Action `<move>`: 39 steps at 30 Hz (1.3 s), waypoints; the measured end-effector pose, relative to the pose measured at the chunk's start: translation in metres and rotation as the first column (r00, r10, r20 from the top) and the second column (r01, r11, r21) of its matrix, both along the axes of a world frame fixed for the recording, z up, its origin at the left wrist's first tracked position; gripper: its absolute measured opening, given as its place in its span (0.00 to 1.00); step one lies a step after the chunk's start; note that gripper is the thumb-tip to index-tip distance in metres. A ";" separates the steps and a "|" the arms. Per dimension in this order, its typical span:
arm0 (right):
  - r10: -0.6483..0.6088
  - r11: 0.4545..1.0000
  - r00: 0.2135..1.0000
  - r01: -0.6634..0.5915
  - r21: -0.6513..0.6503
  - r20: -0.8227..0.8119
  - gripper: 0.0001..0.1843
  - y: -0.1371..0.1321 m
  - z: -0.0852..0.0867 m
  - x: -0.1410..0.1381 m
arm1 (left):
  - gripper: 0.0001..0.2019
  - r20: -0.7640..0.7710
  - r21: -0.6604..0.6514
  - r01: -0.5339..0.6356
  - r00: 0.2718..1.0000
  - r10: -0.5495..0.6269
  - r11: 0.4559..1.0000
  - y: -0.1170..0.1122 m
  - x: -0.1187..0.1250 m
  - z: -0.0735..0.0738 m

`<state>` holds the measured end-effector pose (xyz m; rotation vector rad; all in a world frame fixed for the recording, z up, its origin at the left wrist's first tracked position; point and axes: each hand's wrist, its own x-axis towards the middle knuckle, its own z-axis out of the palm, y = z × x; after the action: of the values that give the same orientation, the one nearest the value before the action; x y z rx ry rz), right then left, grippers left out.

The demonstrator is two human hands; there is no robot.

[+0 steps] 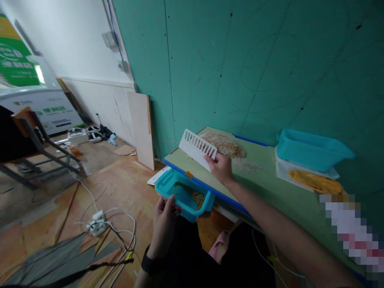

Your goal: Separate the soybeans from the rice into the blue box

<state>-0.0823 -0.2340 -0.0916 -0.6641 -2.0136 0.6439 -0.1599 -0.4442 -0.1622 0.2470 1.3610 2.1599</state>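
My right hand (222, 168) grips one end of a white slotted plastic scraper (195, 149), tilted over the table near its front-left edge. On the green tabletop (264, 182) behind it lies a pile of mixed pale and yellow grains (226, 145), with a thinner pale scatter (247, 165) beside it. My left hand (164, 218) pinches the near rim of a turquoise plastic basin (182, 197), held just below the table edge. Yellowish-green beans or kernels (196, 197) lie in the basin's right part. The fingertips at the rim are partly hidden.
Farther right on the table stand another turquoise basin (312, 150) and an orange-yellow cloth or glove (315, 182). The green wall (264, 68) rises behind the table. Cables and a white power strip (98, 223) lie on the floor at left, with a chair (33, 140) beyond.
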 end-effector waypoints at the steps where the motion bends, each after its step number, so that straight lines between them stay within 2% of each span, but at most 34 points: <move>1: -0.034 0.999 0.999 0.034 0.007 0.003 0.16 0.006 0.000 0.000 | 0.14 0.002 0.008 0.011 1.000 -0.011 1.000 -0.001 -0.001 -0.002; 3: -0.074 0.997 0.997 0.073 0.017 0.016 0.16 0.014 0.001 0.000 | 0.14 0.005 0.031 0.037 0.999 -0.037 0.999 -0.003 -0.002 -0.007; 6: -0.069 0.997 0.997 0.069 0.018 0.030 0.15 0.019 0.002 -0.002 | 0.14 0.002 0.056 0.051 0.999 -0.051 0.997 -0.008 -0.001 -0.013; 13: -0.021 0.997 0.989 0.010 0.070 0.149 0.13 0.013 0.004 -0.008 | 0.14 -0.010 0.054 0.106 0.994 -0.105 0.993 -0.014 0.002 -0.020; 17: -0.034 0.994 0.980 0.014 0.104 0.196 0.13 0.013 0.004 -0.008 | 0.13 0.005 0.072 0.122 0.992 -0.123 0.990 -0.015 0.002 -0.023; 27: -0.080 0.989 0.969 0.049 0.137 0.233 0.13 0.013 0.004 -0.010 | 0.12 -0.030 0.071 0.158 0.987 -0.156 0.985 -0.015 0.002 -0.024; 39: -0.027 0.994 0.975 0.002 0.111 0.222 0.12 0.010 0.005 -0.010 | 0.12 -0.050 0.054 0.173 0.984 -0.171 0.983 -0.017 0.003 -0.022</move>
<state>-0.0926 -0.2238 -0.0864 -0.7100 -2.2318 0.4617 -0.1571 -0.4607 -0.1842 0.4227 1.2538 2.0627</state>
